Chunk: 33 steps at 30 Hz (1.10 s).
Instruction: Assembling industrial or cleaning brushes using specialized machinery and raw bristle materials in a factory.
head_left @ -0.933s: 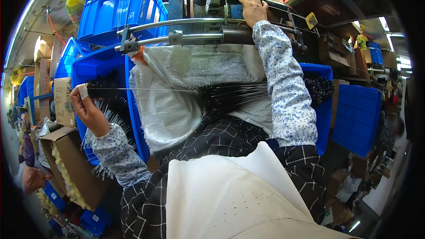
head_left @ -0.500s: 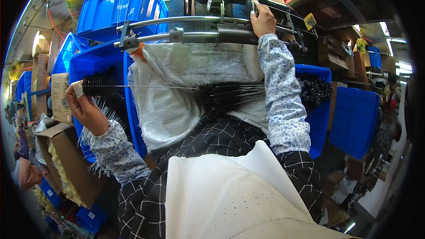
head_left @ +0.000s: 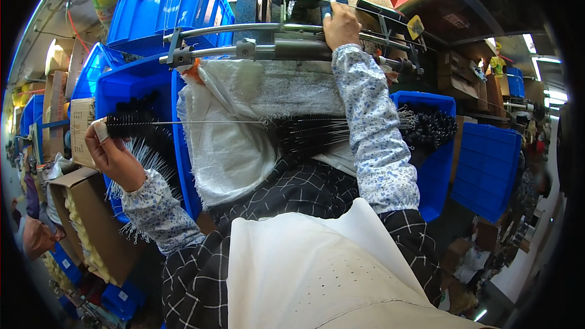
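Note:
Held out at the left, my left hand (head_left: 119, 159) pinches the tip of a black-bristled wire brush (head_left: 133, 122) between thumb and fingers. The brush's twisted bare stem stretches right, level above my lap. My right hand (head_left: 342, 29) is closed on the sliding carriage of a bench machine (head_left: 303, 49), fingertips up by a thin wire at the machine's head. What lies under the palm is hidden. A bundle of similar brushes (head_left: 311, 134) rests across my lap, partly behind my right sleeve.
White woven sacking (head_left: 228, 152) covers my lap below the machine's steel rails. Blue bins holding black brushes stand left (head_left: 189, 173) and right (head_left: 436, 189). Another blue crate (head_left: 164, 9) sits behind. An open cardboard box (head_left: 100, 225) is at lower left.
My right hand and the machine's sliding carriage have moved left along the rails. A black brush at the machine's head is no longer visible there. My left hand has shifted slightly left and down.

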Motion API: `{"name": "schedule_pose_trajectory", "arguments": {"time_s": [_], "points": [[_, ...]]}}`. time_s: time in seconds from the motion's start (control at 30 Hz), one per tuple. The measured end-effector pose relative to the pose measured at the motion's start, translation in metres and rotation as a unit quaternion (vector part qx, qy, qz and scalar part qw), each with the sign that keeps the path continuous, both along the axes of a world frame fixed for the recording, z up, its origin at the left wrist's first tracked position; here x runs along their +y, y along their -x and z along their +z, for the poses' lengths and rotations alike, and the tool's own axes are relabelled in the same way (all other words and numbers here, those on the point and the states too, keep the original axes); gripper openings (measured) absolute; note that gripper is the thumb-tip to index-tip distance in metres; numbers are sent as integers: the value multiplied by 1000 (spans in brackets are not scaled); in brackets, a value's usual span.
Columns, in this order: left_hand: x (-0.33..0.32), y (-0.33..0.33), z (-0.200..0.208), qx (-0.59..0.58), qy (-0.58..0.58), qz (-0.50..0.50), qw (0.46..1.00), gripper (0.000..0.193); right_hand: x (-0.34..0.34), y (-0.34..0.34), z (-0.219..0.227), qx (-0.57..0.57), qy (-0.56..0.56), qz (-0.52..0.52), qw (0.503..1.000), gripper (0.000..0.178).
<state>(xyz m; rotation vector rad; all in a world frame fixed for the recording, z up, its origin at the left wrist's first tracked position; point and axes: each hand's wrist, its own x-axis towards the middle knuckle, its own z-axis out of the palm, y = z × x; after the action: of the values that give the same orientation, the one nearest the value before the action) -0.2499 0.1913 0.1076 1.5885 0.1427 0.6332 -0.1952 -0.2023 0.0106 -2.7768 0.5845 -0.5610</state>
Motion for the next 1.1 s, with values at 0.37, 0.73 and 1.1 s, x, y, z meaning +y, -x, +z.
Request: {"name": "schedule_pose_trajectory", "arguments": {"time_s": [0.37, 0.73, 1.1], "points": [[-31, -1, -1, 9, 17, -82, 996, 16, 27, -8, 1, 8, 43, -2, 999, 23], [-13, -2, -2, 9, 65, 4, 998, 17, -68, 18, 2, 38, 27, 9, 999, 29], [-81, -10, -35, 73, 187, -291, 935, 12, -135, 42, 48, 135, -16, 153, 979, 27]]}}
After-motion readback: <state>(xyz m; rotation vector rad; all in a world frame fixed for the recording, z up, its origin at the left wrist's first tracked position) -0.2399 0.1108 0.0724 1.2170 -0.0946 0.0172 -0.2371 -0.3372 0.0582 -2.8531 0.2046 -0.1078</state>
